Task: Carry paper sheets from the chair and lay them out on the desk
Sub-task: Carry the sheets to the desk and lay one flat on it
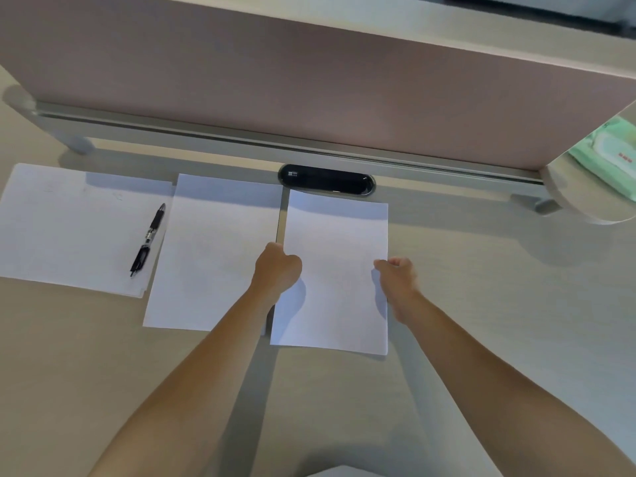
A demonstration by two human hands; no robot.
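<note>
Three white paper sheets lie side by side on the beige desk point(481, 304). The left sheet point(69, 228) carries a black pen point(148, 241). The middle sheet point(213, 253) lies next to it. I hold the right sheet point(337, 242) by both long edges: my left hand point(277, 266) pinches its left edge with curled fingers, and my right hand point(395, 277) pinches its right edge. The sheet sits low over the desk; whether it lies fully flat cannot be told. The chair is out of view.
A pink partition screen point(309, 80) on a metal rail closes the desk's far side. A black oval cable port point(327, 180) sits just beyond the right sheet. A green wet-wipes pack point(609, 153) lies at the far right behind the screen's end.
</note>
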